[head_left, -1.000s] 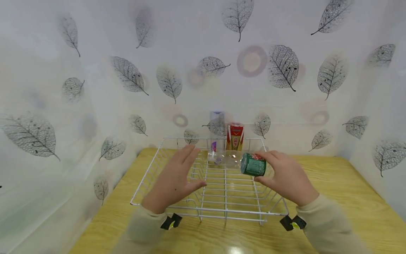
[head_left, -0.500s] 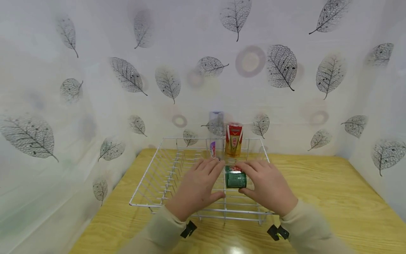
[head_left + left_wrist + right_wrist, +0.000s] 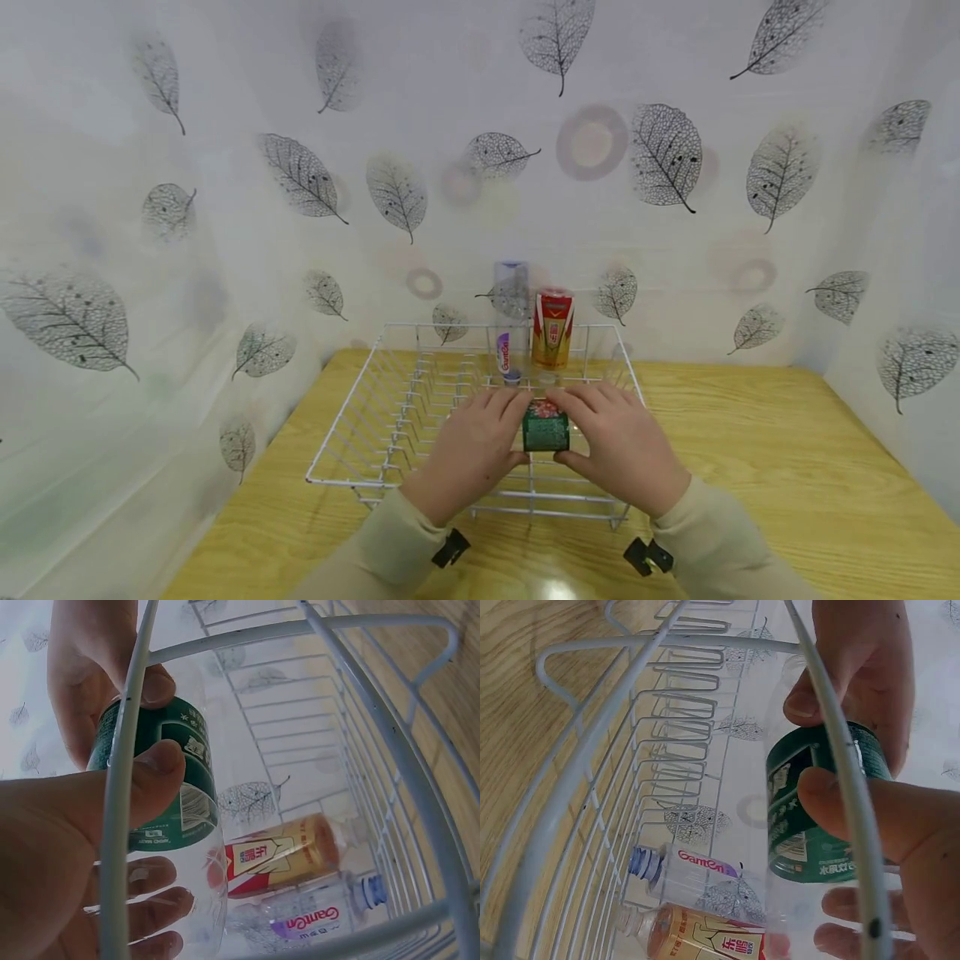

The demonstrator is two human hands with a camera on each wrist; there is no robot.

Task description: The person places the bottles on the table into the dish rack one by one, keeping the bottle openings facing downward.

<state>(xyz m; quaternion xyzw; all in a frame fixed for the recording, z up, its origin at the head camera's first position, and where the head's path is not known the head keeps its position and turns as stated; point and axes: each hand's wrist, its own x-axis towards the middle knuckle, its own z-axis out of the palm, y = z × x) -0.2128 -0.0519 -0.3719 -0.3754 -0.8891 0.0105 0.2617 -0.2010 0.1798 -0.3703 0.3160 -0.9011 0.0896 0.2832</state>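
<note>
A clear plastic bottle point(image 3: 546, 432) with a green label lies sideways over the front of the white wire rack point(image 3: 390, 483). My left hand point(image 3: 476, 450) grips one end of it and my right hand point(image 3: 618, 450) grips the other, thumbs toward me. In the left wrist view, both thumbs press on the green label point(image 3: 187, 750). Much of the clear ends is hidden behind the fingers. Behind the hands, a clear Ganten bottle point(image 3: 504, 354) and a red-and-gold bottle point(image 3: 553, 329) stand neck down at the back of the rack.
The rack's raised wire rim point(image 3: 367, 375) surrounds the hands, with rows of wire dividers point(image 3: 682, 705) on its left side. It stands on a yellow wood-grain table point(image 3: 735, 467). A leaf-patterned curtain point(image 3: 465, 208) hangs behind and at both sides.
My right hand has brought the green-labelled bottle left and toward me, to the middle. My left hand has moved right and taken hold of the bottle's other end.
</note>
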